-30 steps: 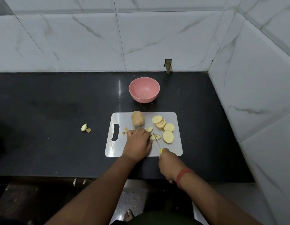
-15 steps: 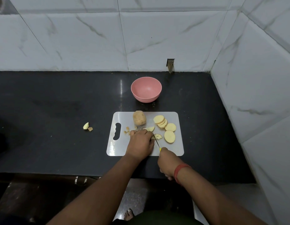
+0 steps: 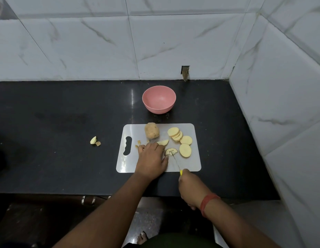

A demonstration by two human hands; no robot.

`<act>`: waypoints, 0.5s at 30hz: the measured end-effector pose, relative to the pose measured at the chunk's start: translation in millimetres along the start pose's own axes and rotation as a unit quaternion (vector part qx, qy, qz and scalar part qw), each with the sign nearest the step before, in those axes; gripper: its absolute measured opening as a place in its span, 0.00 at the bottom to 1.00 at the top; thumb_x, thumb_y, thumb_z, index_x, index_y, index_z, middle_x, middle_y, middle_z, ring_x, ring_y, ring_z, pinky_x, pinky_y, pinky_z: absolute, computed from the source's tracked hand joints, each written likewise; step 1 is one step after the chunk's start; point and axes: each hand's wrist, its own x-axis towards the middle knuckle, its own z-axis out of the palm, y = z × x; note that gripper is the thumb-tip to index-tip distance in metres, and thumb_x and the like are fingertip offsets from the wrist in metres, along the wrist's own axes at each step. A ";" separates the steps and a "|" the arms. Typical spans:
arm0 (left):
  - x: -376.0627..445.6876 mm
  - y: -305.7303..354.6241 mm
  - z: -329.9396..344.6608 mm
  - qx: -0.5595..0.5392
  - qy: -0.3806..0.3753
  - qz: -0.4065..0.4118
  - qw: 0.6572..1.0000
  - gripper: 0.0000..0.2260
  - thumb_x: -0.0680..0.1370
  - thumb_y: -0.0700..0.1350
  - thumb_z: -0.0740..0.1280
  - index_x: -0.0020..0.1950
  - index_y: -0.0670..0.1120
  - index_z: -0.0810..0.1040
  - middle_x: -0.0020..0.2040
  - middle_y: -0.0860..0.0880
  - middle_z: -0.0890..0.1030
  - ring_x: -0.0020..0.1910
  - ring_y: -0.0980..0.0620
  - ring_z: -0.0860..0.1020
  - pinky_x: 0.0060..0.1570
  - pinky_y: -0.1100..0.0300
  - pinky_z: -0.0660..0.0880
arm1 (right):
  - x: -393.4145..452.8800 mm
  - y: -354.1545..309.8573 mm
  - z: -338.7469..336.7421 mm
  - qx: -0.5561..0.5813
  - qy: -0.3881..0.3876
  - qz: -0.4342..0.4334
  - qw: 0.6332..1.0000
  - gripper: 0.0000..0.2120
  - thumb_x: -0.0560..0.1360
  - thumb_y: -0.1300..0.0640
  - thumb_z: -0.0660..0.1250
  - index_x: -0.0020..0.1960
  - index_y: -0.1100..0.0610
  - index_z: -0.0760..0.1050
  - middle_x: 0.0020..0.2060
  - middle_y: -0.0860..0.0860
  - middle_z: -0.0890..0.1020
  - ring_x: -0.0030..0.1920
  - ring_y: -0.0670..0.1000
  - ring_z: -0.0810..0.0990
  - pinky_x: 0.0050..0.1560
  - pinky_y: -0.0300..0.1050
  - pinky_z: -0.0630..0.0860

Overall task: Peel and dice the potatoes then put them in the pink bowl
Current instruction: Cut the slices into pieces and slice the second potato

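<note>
a yellow-handled knife is gripped by the right hand, its blade laid across a half slice of potato on the white cutting board. the slice is steadied by the left hand, fingers resting flat beside it. more slices and an unpeeled potato lie on the board, just before the pink bowl.

Knife tip now on half-slice

A black surface meets white marble-look wall tiles at twelve and three o'clock. A small rectangular hole breaks the tiles at twelve o'clock.
</note>
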 end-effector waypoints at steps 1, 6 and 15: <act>-1.0 -0.7 -0.3 0.003 0.001 0.004 1.000 0.13 0.78 0.56 0.62 0.53 0.50 0.79 0.49 0.52 0.77 0.49 0.49 0.74 0.56 0.49 0.62 | -1.7 -5.4 -0.2 -0.017 0.017 -0.009 1.000 0.14 0.77 0.64 0.55 0.36 0.51 0.60 0.34 0.51 0.67 0.39 0.61 0.70 0.42 0.64 0.69; 0.7 2.9 -5.9 0.015 -0.006 0.007 1.000 0.10 0.79 0.54 0.62 0.50 0.51 0.79 0.48 0.52 0.78 0.49 0.49 0.75 0.54 0.50 0.59 | 9.2 -15.8 1.3 -0.039 -0.041 -0.019 0.998 0.10 0.71 0.57 0.52 0.36 0.45 0.52 0.35 0.49 0.66 0.36 0.55 0.67 0.43 0.49 0.68; 0.8 3.8 -5.3 0.009 -0.007 0.001 1.000 0.07 0.77 0.52 0.64 0.47 0.51 0.80 0.44 0.53 0.79 0.45 0.49 0.75 0.52 0.50 0.62 | 12.7 -22.9 -0.5 -0.112 -0.073 0.001 0.991 0.22 0.60 0.53 0.44 0.52 0.55 0.61 0.44 0.55 0.71 0.43 0.55 0.71 0.40 0.43 0.68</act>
